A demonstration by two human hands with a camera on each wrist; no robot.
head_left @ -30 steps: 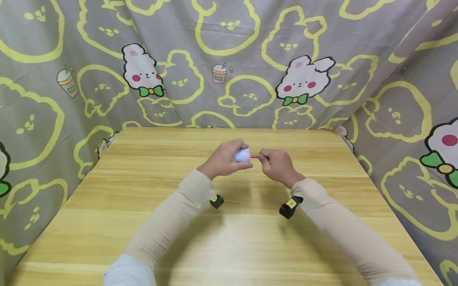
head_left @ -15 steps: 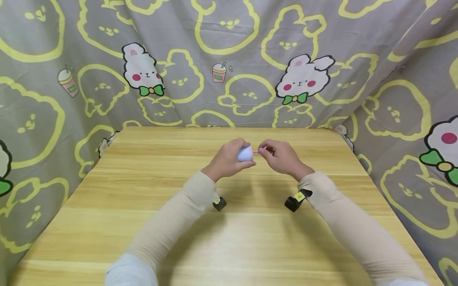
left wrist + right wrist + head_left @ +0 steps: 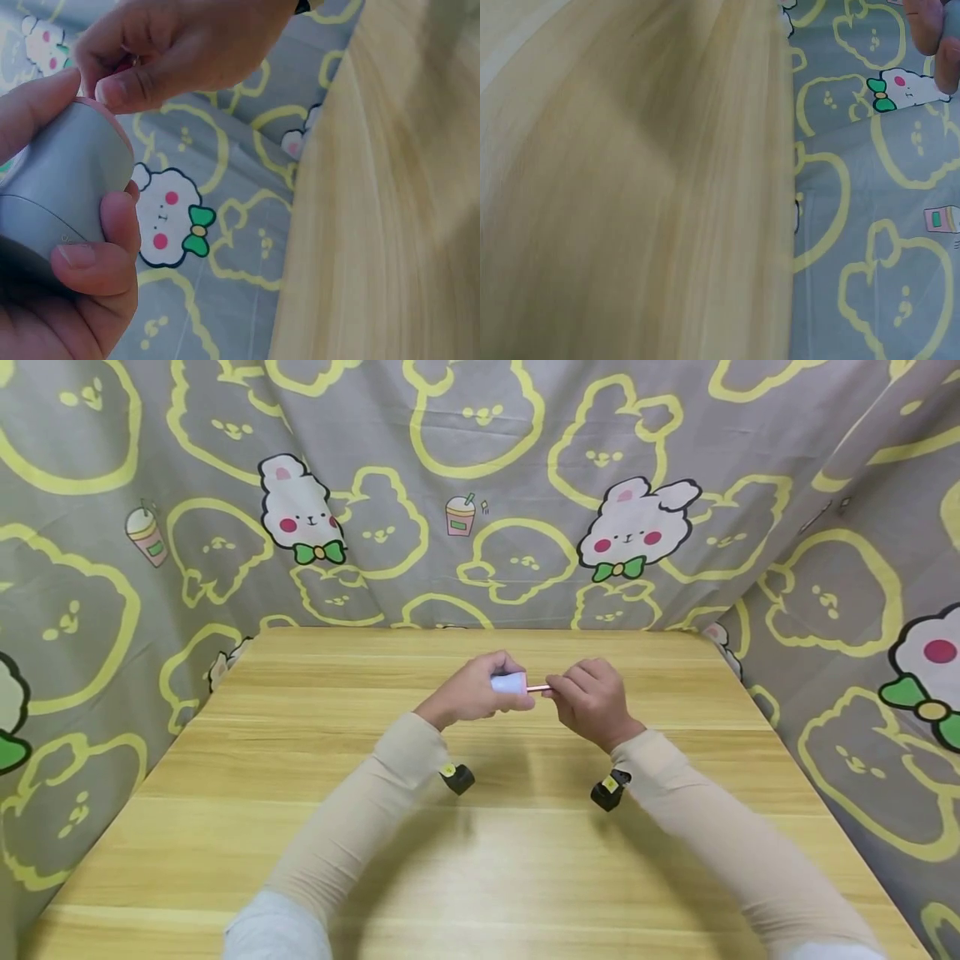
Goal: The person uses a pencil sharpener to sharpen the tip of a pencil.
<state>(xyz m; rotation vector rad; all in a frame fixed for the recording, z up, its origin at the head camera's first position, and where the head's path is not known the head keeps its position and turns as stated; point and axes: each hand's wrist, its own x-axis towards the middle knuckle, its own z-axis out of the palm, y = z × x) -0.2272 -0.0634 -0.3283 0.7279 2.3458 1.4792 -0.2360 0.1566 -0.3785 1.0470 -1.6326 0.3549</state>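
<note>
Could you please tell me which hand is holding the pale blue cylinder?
The left hand grips the pale blue cylinder, while the right hand pinches only the thin rod.

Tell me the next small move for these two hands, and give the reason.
Probably a slight twist of the thin rod by the right hand: that hand pinches the rod, which runs to the pink end of the blue cylinder, and the left hand grips the cylinder, so it could brace it. How deep the rod sits is hidden.
</note>
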